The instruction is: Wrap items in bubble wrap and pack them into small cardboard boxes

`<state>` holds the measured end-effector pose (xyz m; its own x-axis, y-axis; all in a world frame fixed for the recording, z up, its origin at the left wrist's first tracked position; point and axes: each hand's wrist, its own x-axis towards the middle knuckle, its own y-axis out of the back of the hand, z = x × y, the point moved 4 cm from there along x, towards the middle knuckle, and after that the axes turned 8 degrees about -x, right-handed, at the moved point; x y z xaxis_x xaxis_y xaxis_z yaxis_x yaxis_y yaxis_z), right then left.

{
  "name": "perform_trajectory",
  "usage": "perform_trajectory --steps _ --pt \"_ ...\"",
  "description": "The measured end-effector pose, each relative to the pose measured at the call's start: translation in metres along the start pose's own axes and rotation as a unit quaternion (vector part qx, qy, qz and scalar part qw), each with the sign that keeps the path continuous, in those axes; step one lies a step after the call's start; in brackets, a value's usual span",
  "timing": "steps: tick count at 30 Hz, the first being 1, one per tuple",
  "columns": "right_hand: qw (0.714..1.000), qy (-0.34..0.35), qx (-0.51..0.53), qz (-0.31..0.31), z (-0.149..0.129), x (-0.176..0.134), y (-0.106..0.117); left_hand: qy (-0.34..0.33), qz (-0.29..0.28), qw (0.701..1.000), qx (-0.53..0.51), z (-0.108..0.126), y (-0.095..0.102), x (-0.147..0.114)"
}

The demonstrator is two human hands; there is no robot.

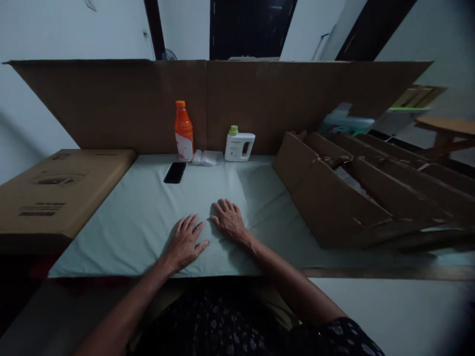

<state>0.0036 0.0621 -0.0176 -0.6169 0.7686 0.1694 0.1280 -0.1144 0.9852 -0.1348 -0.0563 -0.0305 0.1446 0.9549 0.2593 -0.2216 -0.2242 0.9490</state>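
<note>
My left hand (pixel 186 242) lies palm down on the pale green cloth (pixel 148 212), its fingers a little apart. My right hand (pixel 230 220) rests flat on the same cloth, slightly farther forward, fingers spread. Neither one holds anything. Beyond them lies a black smartphone (pixel 174 173). An orange bottle (pixel 184 133) with an orange cap stands behind the phone. To its right are small clear-wrapped white packets (pixel 208 158), then a white jug (pixel 239 147) with a handle and a green cap.
A cardboard panel (pixel 237 106) stands along the back. On the left lies a large printed cardboard box (pixel 63 190). A divided cardboard box (pixel 308 198) fills the right side, with a pale plastic thing (pixel 347 121) behind it. A wooden stool (pixel 449 124) stands farther right.
</note>
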Motion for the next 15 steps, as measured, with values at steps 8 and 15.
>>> perform_trajectory --steps 8,15 --pt "1.000 -0.005 -0.009 -0.018 0.003 -0.072 0.008 -0.031 -0.001 0.999 0.026 0.006 -0.003 -0.022" --pt "1.000 0.013 0.013 -0.007 0.004 -0.119 0.011 -0.043 0.021 0.999 0.022 0.000 -0.011 -0.024"
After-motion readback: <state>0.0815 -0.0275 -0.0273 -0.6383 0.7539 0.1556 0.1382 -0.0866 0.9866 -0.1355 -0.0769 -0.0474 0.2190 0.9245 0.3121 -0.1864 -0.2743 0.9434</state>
